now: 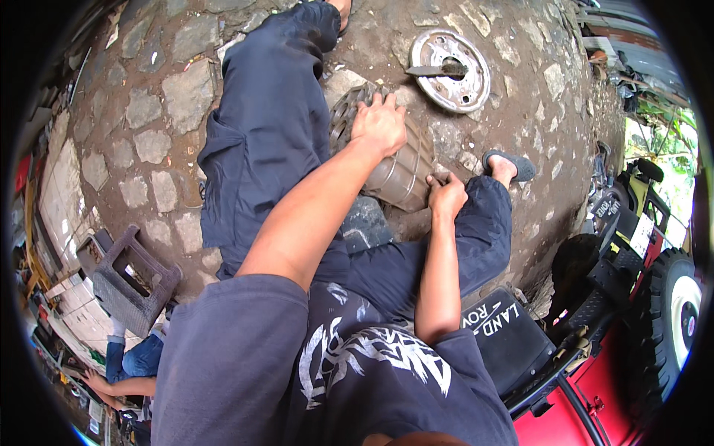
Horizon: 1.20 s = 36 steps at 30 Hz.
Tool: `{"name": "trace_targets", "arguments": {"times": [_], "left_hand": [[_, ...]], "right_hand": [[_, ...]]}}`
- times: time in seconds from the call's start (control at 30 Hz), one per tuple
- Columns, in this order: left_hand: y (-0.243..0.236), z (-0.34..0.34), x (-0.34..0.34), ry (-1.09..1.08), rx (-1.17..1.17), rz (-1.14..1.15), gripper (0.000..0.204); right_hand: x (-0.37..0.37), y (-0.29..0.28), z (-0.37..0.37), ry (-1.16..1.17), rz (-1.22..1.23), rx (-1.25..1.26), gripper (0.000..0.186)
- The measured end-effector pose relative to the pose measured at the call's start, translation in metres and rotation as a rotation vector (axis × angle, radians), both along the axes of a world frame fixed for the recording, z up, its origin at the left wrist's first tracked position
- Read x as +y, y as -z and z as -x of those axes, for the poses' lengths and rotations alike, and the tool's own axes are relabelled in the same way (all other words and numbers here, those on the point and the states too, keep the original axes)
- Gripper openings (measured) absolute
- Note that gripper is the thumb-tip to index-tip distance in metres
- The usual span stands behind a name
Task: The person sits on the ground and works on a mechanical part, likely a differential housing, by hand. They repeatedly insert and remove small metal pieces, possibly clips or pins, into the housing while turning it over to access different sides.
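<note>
A brown, ribbed metal drum [405,175] lies on its side on the ground between my legs. Round holes or hollows show at its left end. Over that end my left hand [381,126] presses from above, with its fingers curled across the top edge. My right hand [448,195] is closed on the drum's right end, thumb uppermost; what lies under its fingers is hidden. Just below the drum is a dark, flat, worn block [364,224], partly covered by my leg.
A silver wheel rim [476,74] lies beyond the drum, with a flat metal bar [425,71] across it. A grey plastic stool [152,279] stands at left, near another person's arm [126,385]. A red vehicle [573,409] with a large tyre [662,327] is at lower right.
</note>
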<state>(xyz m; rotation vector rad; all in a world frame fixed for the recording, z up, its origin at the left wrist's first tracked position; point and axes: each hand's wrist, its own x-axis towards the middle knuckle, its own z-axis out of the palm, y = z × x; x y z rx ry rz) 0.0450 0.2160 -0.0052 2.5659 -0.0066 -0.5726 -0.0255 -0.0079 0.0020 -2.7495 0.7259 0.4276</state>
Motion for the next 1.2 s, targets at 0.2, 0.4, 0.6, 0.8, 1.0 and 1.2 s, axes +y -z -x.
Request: {"name": "trace_targets", "arguments": {"times": [0.2,0.4,0.6,0.8,1.0,1.2], "left_hand": [[-0.014,-0.001,0.000,0.017,0.038,0.028,0.041],[-0.015,-0.006,0.004,0.018,0.051,-0.005,0.047],[-0.008,-0.002,0.000,-0.002,0.010,-0.007,0.052],[-0.018,-0.005,0.001,0.025,0.057,-0.010,0.056],[-0.013,-0.005,-0.007,0.035,-0.015,-0.075,0.055],[-0.013,-0.006,-0.002,0.091,-0.025,-0.154,0.059]], "right_hand": [[-0.005,0.006,-0.025,0.107,-0.098,-0.002,0.027],[0.006,-0.011,-0.013,-0.032,-0.064,0.029,0.026],[-0.008,0.009,-0.010,0.003,-0.118,-0.050,0.028],[0.000,0.003,-0.024,-0.052,-0.062,-0.027,0.032],[-0.037,-0.020,0.002,0.114,-0.266,-0.087,0.032],[-0.026,-0.072,0.035,0.682,-1.723,-0.464,0.028]]}}
